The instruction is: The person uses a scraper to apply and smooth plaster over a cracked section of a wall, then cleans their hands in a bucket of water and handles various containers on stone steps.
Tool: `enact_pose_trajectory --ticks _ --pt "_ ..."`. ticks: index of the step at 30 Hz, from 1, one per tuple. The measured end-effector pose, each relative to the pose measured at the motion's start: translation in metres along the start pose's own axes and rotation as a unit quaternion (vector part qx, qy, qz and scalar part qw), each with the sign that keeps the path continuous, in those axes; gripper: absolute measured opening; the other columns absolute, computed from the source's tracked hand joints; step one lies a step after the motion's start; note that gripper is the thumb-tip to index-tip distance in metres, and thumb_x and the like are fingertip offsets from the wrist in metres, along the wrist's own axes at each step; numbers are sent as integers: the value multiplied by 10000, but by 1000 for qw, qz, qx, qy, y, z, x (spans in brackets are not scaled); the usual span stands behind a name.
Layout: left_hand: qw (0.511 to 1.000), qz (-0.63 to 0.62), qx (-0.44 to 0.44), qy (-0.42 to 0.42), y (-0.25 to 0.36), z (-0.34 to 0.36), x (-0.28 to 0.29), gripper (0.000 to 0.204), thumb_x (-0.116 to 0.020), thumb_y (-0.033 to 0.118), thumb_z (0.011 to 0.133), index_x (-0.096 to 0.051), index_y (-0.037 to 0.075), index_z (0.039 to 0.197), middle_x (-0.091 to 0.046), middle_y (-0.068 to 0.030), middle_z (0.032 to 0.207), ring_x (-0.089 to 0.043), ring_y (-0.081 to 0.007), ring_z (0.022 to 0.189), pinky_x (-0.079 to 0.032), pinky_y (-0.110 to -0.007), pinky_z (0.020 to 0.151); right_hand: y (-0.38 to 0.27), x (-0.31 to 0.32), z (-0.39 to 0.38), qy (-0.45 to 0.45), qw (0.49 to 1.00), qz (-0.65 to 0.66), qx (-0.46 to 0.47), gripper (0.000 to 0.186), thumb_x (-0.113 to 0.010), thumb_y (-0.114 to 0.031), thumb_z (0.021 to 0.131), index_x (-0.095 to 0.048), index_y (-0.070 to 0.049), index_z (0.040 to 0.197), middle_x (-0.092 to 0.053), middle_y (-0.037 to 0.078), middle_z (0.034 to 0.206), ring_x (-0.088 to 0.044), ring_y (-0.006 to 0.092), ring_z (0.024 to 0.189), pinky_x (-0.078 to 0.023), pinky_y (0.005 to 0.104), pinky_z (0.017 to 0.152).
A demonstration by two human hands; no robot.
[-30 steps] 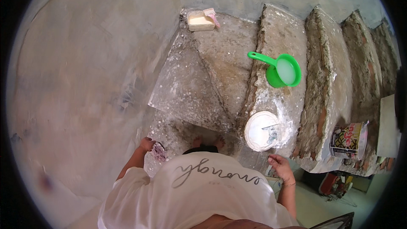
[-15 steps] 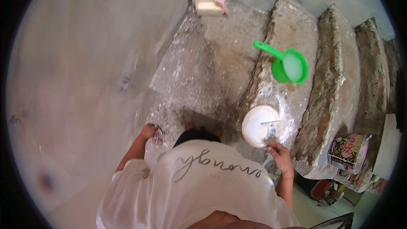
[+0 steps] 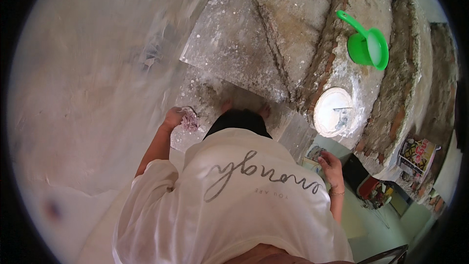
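My left hand (image 3: 174, 117) is closed on a crumpled pinkish rag (image 3: 190, 120), which hangs from the fingers beside the plastered wall. To the right, my right hand (image 3: 332, 168) is off any surface, its fingers loosely curled and apart with nothing visible in them. Just beyond it, a round white bucket (image 3: 320, 112) stands on a stair step, with white material inside. A flat scraper-like tool (image 3: 343, 112) lies across its opening. Farther up the same step sits a green dipper (image 3: 361, 51) filled with whitish liquid, its handle pointing up and left.
Rough concrete steps (image 3: 410, 58) climb to the right, their edges broken and showing brick. A plastered wall (image 3: 97, 83) fills the left. A dark printed bucket (image 3: 417, 159) stands at the right, and cluttered items (image 3: 376, 190) lie below the stair edge. My bare feet are on the landing.
My right hand has drawn away from the white bucket's rim. The view has shifted, so the steps, bucket and dipper appear farther right. My left hand still holds the rag.
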State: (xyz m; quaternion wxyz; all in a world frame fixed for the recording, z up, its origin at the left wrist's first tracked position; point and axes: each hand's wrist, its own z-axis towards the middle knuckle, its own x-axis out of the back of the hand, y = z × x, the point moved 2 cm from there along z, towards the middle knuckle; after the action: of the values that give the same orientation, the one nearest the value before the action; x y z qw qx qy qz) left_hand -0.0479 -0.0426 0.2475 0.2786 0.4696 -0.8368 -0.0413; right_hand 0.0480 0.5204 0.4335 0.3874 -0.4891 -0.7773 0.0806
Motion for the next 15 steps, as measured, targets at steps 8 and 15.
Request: enact_pose_trajectory --ticks 8,15 --pt "991 -112 74 22 -81 -3 26 440 -570 220 756 -467 -46 1091 -568 -151 837 -569 -212 618 -479 -307 495 67 -43 -8 -22 978 -190 -79 347 -588 -250 747 -571 23 961 -607 177 832 -587 209 770 -447 310 699" --pt "987 -122 101 -33 -107 0 17 438 -564 195 753 -453 -44 1104 -557 -141 852 -557 -210 612 -470 -311 485 40 -42 -17 -61 920 333 -195 386 -516 -339 807 -523 -13 1015 -592 125 930 -578 245 800 -461 361 713"
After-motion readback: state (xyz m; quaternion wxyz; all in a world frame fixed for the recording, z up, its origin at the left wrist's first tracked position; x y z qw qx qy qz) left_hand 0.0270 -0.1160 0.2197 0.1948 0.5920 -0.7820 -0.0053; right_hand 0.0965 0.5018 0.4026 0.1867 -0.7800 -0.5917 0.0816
